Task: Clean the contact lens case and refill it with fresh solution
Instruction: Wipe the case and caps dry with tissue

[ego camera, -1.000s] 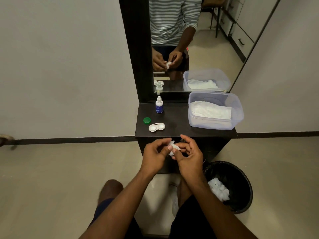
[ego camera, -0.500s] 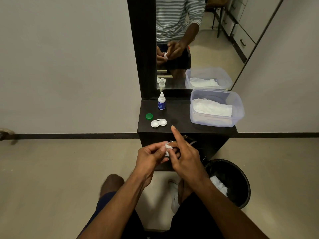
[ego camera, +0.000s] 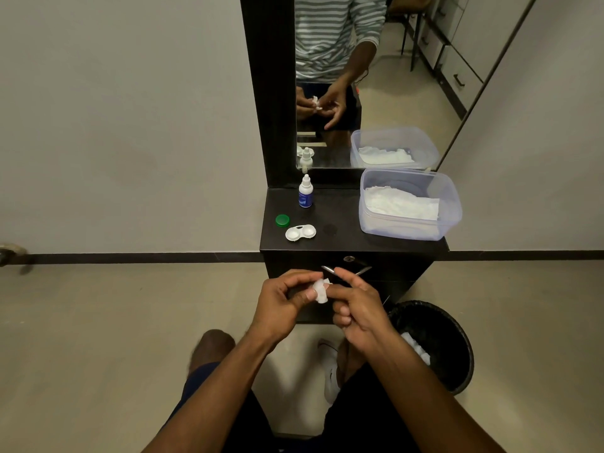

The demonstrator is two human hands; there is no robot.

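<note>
A small white tissue wad (ego camera: 320, 291) is pinched between my left hand (ego camera: 281, 305) and my right hand (ego camera: 356, 308), in the air in front of the dark cabinet. I cannot tell whether the tissue wraps anything. The white contact lens case (ego camera: 300, 232) lies on the cabinet top (ego camera: 340, 223) with both wells uncovered. A green cap (ego camera: 282, 220) sits just left of it. Behind them the small white and blue solution bottle (ego camera: 305, 192) stands upright, capped.
A clear plastic tub (ego camera: 451, 207) of white tissues fills the cabinet's right side. On the floor to the right stands a black bin (ego camera: 454, 341) holding used tissues. A mirror (ego camera: 376, 76) rises behind the cabinet. A metal drawer handle (ego camera: 346, 269) is just beyond my fingers.
Both hands stay together in front of the cabinet, working the tissue wad. My right index finger, raised half a second ago, has come down beside the wad.
</note>
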